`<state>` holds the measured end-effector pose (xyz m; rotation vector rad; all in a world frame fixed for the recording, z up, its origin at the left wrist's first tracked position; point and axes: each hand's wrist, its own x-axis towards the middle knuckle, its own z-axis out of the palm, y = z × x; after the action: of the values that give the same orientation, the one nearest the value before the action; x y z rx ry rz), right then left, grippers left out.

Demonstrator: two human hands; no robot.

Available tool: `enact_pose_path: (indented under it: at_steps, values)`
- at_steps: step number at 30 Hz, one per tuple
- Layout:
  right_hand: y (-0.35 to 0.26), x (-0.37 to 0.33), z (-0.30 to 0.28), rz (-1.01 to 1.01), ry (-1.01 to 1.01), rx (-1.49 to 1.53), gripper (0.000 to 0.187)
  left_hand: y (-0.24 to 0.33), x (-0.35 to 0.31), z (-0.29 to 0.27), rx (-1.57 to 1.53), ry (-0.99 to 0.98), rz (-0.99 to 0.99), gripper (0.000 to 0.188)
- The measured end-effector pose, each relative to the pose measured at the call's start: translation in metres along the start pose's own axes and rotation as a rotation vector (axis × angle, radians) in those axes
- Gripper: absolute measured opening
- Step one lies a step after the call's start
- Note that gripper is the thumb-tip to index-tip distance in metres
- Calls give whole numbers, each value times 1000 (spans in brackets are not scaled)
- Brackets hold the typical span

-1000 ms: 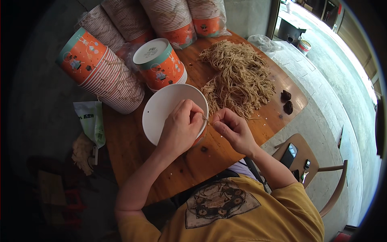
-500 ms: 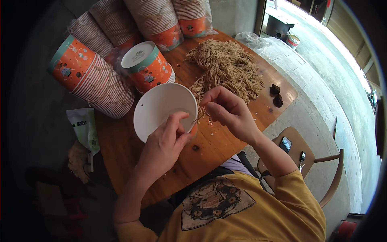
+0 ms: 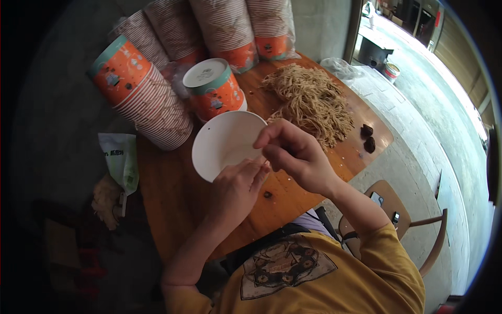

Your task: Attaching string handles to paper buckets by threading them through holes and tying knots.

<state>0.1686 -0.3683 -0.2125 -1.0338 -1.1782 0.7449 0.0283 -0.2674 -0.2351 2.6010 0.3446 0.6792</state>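
A paper tub, white inside with a small hole near its far rim, lies tipped towards me on the table. My left hand closes at its near right rim, thumb and fingers pinched together. Just above and to the right, my right hand holds a pinch with curled fingers. A thin cord runs between the two hands, mostly hidden by the fingers. Behind the right hand lies a loose heap of beige cords. An upside-down orange tub with a teal band stands beyond the white one.
A leaning stack of nested tubs stands at left, with more bagged stacks behind. Two dark lumps sit near the right edge of the wooden table. A chair holding a phone stands at right; a green-white bag hangs at left.
The view has shifted, moving the scene rightward. My left fingers have drawn together at the rim, and my right hand has come closer to them, now overlapping the tub's edge.
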Motion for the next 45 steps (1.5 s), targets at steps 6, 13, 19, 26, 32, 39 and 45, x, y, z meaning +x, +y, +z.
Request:
enact_pose_path:
  at_steps: [6,13,19,26,32,39,45]
  values:
    - [7,-9,6,-28,64,-22,9,-3,-7,3,3,91,150,19]
    - [-12,-25,14,-288,-45,-422,8,-4,-12,-4,171,36,159,35]
    - [5,-28,7,-48,123,1,11,0,-16,11,39,170,113,44]
    - [1,-52,9,-59,177,-42,14,12,-13,23,69,302,106,37]
    - [6,-69,15,-129,186,-98,15,12,-13,27,85,306,124,31]
    - [3,-71,21,-305,-26,-219,14,11,-17,18,151,302,81,39]
    - [6,-75,23,-225,-60,-187,12,2,-22,15,-29,368,-14,31]
